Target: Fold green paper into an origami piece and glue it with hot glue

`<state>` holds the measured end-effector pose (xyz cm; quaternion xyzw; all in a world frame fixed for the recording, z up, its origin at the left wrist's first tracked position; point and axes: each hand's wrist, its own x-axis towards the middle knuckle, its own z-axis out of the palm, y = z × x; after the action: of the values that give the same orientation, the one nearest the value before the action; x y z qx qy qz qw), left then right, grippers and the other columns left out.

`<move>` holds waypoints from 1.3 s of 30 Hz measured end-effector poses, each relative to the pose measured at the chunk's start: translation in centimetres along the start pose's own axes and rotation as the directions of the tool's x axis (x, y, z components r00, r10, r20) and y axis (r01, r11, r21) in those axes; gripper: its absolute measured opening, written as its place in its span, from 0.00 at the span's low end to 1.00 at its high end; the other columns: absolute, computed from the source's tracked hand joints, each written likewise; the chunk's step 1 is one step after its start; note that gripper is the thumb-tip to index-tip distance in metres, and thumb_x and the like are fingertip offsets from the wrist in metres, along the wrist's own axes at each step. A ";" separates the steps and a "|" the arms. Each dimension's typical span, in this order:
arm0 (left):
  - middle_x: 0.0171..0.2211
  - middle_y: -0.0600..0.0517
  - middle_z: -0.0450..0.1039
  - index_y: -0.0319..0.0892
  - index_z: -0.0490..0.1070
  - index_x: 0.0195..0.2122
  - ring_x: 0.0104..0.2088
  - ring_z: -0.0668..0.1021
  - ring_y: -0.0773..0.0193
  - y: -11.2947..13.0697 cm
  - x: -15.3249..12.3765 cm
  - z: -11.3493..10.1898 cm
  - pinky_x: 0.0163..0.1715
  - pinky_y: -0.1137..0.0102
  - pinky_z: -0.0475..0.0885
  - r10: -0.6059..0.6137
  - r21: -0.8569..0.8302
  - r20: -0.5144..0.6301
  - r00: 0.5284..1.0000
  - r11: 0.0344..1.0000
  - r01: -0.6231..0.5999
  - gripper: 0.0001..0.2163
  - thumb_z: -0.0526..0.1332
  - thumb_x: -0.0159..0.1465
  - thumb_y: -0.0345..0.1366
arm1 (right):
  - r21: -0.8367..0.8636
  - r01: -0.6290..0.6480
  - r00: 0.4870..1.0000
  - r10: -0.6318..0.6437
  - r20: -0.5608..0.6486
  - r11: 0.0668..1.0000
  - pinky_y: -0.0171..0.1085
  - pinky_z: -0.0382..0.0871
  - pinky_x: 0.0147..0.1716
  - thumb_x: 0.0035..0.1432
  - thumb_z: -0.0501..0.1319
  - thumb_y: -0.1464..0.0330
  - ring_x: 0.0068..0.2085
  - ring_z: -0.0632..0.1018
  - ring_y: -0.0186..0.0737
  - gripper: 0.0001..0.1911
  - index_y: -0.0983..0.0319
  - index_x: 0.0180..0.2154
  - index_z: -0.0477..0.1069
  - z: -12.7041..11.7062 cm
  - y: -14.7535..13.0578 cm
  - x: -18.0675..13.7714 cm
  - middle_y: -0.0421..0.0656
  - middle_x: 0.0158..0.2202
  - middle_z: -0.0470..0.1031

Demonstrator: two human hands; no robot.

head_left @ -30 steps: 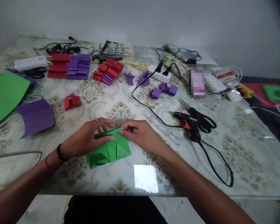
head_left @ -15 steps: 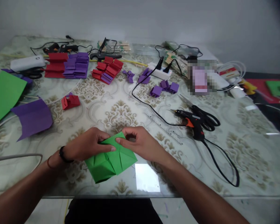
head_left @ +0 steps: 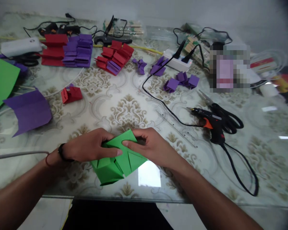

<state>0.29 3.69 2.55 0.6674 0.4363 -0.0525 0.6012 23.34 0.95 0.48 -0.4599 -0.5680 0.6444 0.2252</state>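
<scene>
A folded sheet of green paper [head_left: 110,172] with several creases and flaps is held just above the table's front part. My left hand [head_left: 91,147] grips its upper left side, thumb lying on top and the other fingers hidden behind. On the upper right, my right hand [head_left: 151,145] pinches the paper between thumb and fingers. Both thumbs press on the green surface, close to each other. The lower corner of the paper hangs free toward the table edge.
Right of my hands lie a black glue gun [head_left: 211,123], scissors [head_left: 227,118] and a clear ruler [head_left: 176,127]. Purple paper [head_left: 32,110] and a red folded piece [head_left: 72,95] lie left. Red and purple folded blocks [head_left: 78,51] and a white power strip [head_left: 176,60] stand behind.
The camera view has tilted and shifted, so the table things sit higher in the picture. Both hands keep their hold on the green paper, with little change in its folds.
</scene>
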 end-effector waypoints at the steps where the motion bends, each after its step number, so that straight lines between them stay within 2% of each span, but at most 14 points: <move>1: 0.20 0.59 0.61 0.40 0.69 0.26 0.21 0.61 0.71 -0.1 0.0 0.0 0.18 0.76 0.55 -0.001 -0.003 -0.007 1.000 1.000 0.001 0.20 0.64 0.64 0.53 | 0.004 0.001 1.000 -0.001 0.007 1.000 0.33 0.63 0.26 0.63 0.67 0.58 0.28 0.69 0.34 0.14 0.63 0.34 0.79 -0.1 0.0 0.0 0.38 0.27 0.71; 3: 0.21 0.58 0.62 0.40 0.72 0.27 0.21 0.62 0.71 -0.4 0.0 0.2 0.19 0.76 0.55 -0.012 -0.033 -0.035 0.999 0.999 0.011 0.20 0.64 0.64 0.53 | -0.003 0.015 1.000 -0.015 0.020 1.000 0.33 0.65 0.27 0.63 0.67 0.57 0.29 0.70 0.35 0.15 0.63 0.35 0.80 -0.2 0.1 0.0 0.39 0.28 0.72; 7: 0.23 0.55 0.69 0.38 0.80 0.35 0.22 0.68 0.68 -0.8 0.1 0.5 0.21 0.74 0.61 -0.025 -0.170 -0.066 0.998 0.985 0.013 0.22 0.64 0.64 0.55 | -0.051 0.029 1.000 -0.029 0.008 0.998 0.34 0.64 0.26 0.62 0.68 0.55 0.28 0.69 0.34 0.16 0.63 0.34 0.79 -0.5 0.4 0.0 0.38 0.27 0.71; 13: 0.26 0.51 0.80 0.38 0.84 0.35 0.25 0.77 0.64 -0.5 0.1 0.8 0.25 0.73 0.68 -0.032 -0.125 -0.042 0.999 0.992 0.027 0.19 0.68 0.62 0.53 | -0.101 0.030 0.999 -0.028 0.022 0.994 0.33 0.57 0.24 0.64 0.66 0.54 0.26 0.64 0.33 0.18 0.63 0.32 0.77 -0.5 -0.1 -0.4 0.36 0.25 0.65; 17: 0.32 0.49 0.85 0.40 0.85 0.38 0.29 0.82 0.60 -0.4 -0.3 0.9 0.29 0.72 0.73 -0.001 -0.215 -0.077 0.997 0.977 -0.015 0.18 0.69 0.62 0.51 | -0.120 0.094 0.995 -0.089 0.047 0.988 0.34 0.54 0.24 0.66 0.63 0.49 0.27 0.61 0.32 0.25 0.61 0.27 0.70 -1.4 -0.8 -0.9 0.36 0.24 0.60; 20: 0.31 0.49 0.84 0.39 0.85 0.36 0.28 0.81 0.62 -0.4 -0.5 0.9 0.27 0.73 0.72 0.014 -0.276 -0.085 0.996 0.961 -0.037 0.17 0.71 0.62 0.50 | -0.142 0.137 0.990 -0.140 -0.010 0.980 0.35 0.52 0.24 0.66 0.63 0.47 0.26 0.60 0.33 0.27 0.61 0.26 0.69 -2.5 -1.1 -1.2 0.35 0.24 0.57; 23: 0.30 0.49 0.85 0.39 0.85 0.35 0.27 0.81 0.62 -0.4 -0.6 0.9 0.27 0.74 0.73 0.013 -0.344 -0.097 0.995 0.938 -0.045 0.15 0.72 0.61 0.48 | -0.186 0.152 0.981 -0.172 -0.092 0.971 0.36 0.52 0.25 0.68 0.62 0.48 0.26 0.61 0.34 0.25 0.61 0.30 0.74 -3.5 -1.1 -1.4 0.36 0.24 0.62; 26: 0.32 0.48 0.85 0.39 0.84 0.37 0.29 0.82 0.60 -0.4 -0.5 1.0 0.28 0.73 0.75 -0.012 -0.390 -0.110 0.994 0.920 -0.032 0.15 0.72 0.60 0.48 | -0.230 0.198 0.942 -0.250 -0.225 0.953 0.37 0.56 0.27 0.68 0.62 0.51 0.28 0.65 0.35 0.22 0.61 0.32 0.78 -4.5 -0.8 -1.3 0.39 0.26 0.69; 31: 0.35 0.47 0.86 0.40 0.84 0.37 0.32 0.84 0.56 -0.5 -0.4 1.0 0.30 0.71 0.78 -0.051 -0.390 -0.091 0.995 0.921 0.012 0.17 0.72 0.60 0.50 | -0.109 0.300 0.777 -0.309 -0.548 0.948 0.36 0.56 0.25 0.68 0.64 0.56 0.23 0.62 0.34 0.15 0.59 0.33 0.77 -5.8 0.3 -0.6 0.35 0.21 0.62; 32: 0.35 0.48 0.86 0.40 0.84 0.37 0.32 0.84 0.56 -0.6 -0.4 0.9 0.30 0.70 0.78 -0.060 -0.395 -0.086 0.994 0.918 0.021 0.17 0.72 0.60 0.51 | -0.079 0.327 0.746 -0.308 -0.590 0.942 0.36 0.58 0.25 0.69 0.64 0.56 0.23 0.63 0.33 0.15 0.59 0.33 0.77 -6.0 0.5 -0.5 0.35 0.21 0.64; 34: 0.35 0.48 0.86 0.41 0.85 0.38 0.32 0.85 0.56 -0.7 -0.3 0.9 0.30 0.70 0.78 -0.067 -0.403 -0.086 0.994 0.915 0.026 0.17 0.72 0.60 0.51 | -0.051 0.368 0.696 -0.312 -0.647 0.928 0.36 0.67 0.29 0.68 0.66 0.57 0.26 0.71 0.34 0.12 0.59 0.36 0.78 -6.3 0.7 -0.1 0.37 0.25 0.73; 36: 0.34 0.47 0.86 0.40 0.85 0.37 0.31 0.84 0.56 -0.9 -0.3 0.9 0.30 0.70 0.78 -0.067 -0.396 -0.128 0.990 0.918 0.011 0.17 0.72 0.60 0.51 | -0.053 0.384 0.680 -0.321 -0.659 0.922 0.40 0.76 0.41 0.64 0.69 0.58 0.35 0.81 0.38 0.11 0.58 0.43 0.79 -6.5 0.7 0.0 0.42 0.36 0.82; 37: 0.33 0.47 0.86 0.40 0.85 0.36 0.31 0.84 0.56 -1.1 -0.3 0.9 0.30 0.69 0.79 -0.070 -0.389 -0.168 0.983 0.921 -0.001 0.18 0.72 0.60 0.52 | -0.054 0.378 0.687 -0.320 -0.653 0.924 0.42 0.77 0.47 0.63 0.71 0.58 0.40 0.83 0.41 0.14 0.58 0.46 0.79 -6.4 0.6 0.0 0.44 0.41 0.84; 39: 0.32 0.47 0.85 0.39 0.84 0.33 0.31 0.84 0.56 -1.3 -0.2 0.9 0.30 0.69 0.79 -0.089 -0.418 -0.263 0.961 0.908 -0.030 0.19 0.73 0.59 0.53 | -0.041 0.328 0.737 -0.283 -0.614 0.944 0.45 0.78 0.51 0.62 0.72 0.56 0.43 0.85 0.44 0.16 0.59 0.46 0.80 -6.1 0.4 -0.1 0.46 0.43 0.85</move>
<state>-0.30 2.63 1.43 0.5174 0.5267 0.1264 0.6625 28.66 4.00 0.54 -0.5358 -0.5090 0.4342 0.5151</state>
